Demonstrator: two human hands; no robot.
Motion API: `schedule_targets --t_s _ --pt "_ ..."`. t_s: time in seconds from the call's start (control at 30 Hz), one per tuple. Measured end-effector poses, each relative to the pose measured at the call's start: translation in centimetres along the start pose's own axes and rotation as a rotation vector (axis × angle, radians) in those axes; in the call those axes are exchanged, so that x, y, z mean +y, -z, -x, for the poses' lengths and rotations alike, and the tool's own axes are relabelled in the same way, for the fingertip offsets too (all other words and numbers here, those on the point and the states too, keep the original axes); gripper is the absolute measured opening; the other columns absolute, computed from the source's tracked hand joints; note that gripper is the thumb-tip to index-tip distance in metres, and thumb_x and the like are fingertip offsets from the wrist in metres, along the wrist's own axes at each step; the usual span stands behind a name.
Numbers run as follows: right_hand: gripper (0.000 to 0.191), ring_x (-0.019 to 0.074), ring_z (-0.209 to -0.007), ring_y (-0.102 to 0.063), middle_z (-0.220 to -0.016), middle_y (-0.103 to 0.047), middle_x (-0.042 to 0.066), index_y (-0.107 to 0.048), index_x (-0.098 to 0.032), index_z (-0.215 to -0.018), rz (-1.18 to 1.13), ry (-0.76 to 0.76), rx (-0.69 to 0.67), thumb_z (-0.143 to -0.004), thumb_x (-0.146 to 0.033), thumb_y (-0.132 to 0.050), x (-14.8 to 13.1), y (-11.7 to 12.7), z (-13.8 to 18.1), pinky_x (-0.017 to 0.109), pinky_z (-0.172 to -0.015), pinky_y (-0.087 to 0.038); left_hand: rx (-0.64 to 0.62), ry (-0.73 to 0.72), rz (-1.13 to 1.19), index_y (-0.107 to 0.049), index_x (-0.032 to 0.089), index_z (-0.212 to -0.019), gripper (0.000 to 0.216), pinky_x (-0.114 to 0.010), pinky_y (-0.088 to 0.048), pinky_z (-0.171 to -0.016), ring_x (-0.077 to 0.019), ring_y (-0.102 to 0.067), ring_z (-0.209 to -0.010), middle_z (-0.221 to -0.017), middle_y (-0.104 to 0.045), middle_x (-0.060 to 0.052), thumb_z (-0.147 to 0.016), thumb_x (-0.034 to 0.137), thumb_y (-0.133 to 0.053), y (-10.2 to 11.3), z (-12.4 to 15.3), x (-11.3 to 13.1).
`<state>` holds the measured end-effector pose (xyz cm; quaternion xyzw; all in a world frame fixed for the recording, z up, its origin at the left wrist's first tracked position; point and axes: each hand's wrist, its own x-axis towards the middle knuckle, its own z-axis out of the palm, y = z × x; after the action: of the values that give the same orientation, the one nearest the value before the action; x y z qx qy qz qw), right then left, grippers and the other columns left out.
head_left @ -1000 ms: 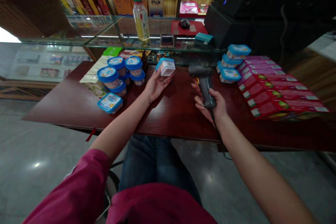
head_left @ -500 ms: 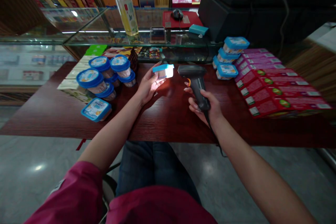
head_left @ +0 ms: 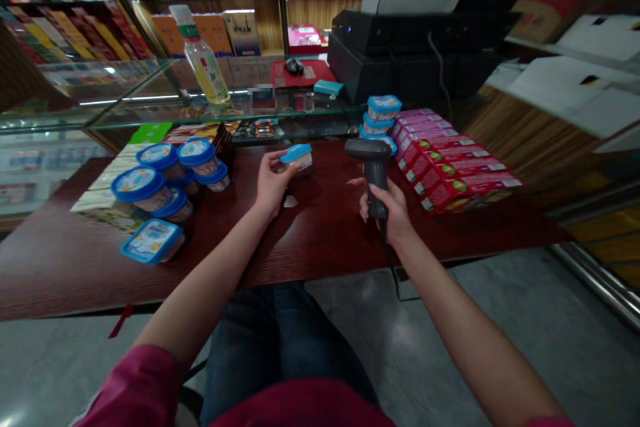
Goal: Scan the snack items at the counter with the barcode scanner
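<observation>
Over the dark red counter (head_left: 310,247), 1 blue-lidded tub (head_left: 299,155) is pinched between thumb and bent fingers of the left hand (head_left: 273,185). By the right hand (head_left: 395,212), 1 barcode scanner (head_left: 376,175) is gripped at the handle, some fingers loosely spread. Handling is judged partway: round tubs (head_left: 139,184) are grouped at left, rectangular tubs (head_left: 383,109) stacked at right beside red boxes (head_left: 445,177); which have been dealt with cannot be told.
</observation>
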<state>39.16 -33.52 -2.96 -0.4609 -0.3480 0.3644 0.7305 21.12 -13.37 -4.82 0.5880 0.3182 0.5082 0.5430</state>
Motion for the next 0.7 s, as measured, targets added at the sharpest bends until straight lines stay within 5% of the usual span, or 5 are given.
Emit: schedule_targets --t_s 0.2,0.4,0.53,0.7 --pt "0.026 0.0092 -0.049 -0.056 -0.111 -0.081 0.004 -0.069 -0.026 -0.109 0.078 0.155 0.168 -0.088 -0.039 -0.079 -1.6 4.9 2.0 0.025 -0.040 -0.050 0.050 -0.272 -0.212 -0.066 0.024 -0.109 0.050 -0.035 -0.060 -0.091 -0.0187 -0.064 -0.097 -0.119 -0.062 -0.007 -0.073 0.026 -0.100 -12.1 -0.6 0.1" --pt "0.033 0.0087 -0.049 -0.056 -0.112 -0.080 0.003 -0.067 -0.029 -0.119 0.082 0.238 0.257 -0.090 -0.040 -0.079 -0.9 5.5 1.9 0.025 -0.041 -0.052 0.064 -0.278 -0.297 -0.065 0.022 -0.113 0.052 -0.040 -0.056 -0.106 -0.0217 -0.062 -0.109 -0.121 -0.050 -0.007 -0.075 0.011 -0.097 -22.3 -1.3 -1.9" --pt "0.037 0.0085 -0.050 -0.057 -0.115 -0.080 0.003 -0.065 -0.030 -0.123 0.095 0.276 0.276 -0.092 -0.042 -0.079 -0.6 5.3 1.8 0.024 -0.042 -0.052 0.039 -0.336 -0.403 -0.067 0.023 -0.126 0.052 -0.041 -0.052 -0.113 -0.0255 -0.061 -0.122 -0.126 -0.049 -0.010 -0.081 0.010 -0.090 -23.7 -0.8 -3.0" --pt "0.031 0.0089 -0.049 -0.058 -0.113 -0.080 0.003 -0.063 -0.028 -0.120 0.091 0.328 0.304 -0.094 -0.041 -0.076 -1.0 5.1 2.4 0.025 -0.042 -0.052 -0.186 -0.394 -0.529 -0.064 0.031 -0.147 0.059 -0.043 -0.052 -0.109 -0.0278 -0.063 -0.122 -0.129 -0.058 -0.010 -0.092 0.014 -0.076 -21.5 -0.2 -2.8"
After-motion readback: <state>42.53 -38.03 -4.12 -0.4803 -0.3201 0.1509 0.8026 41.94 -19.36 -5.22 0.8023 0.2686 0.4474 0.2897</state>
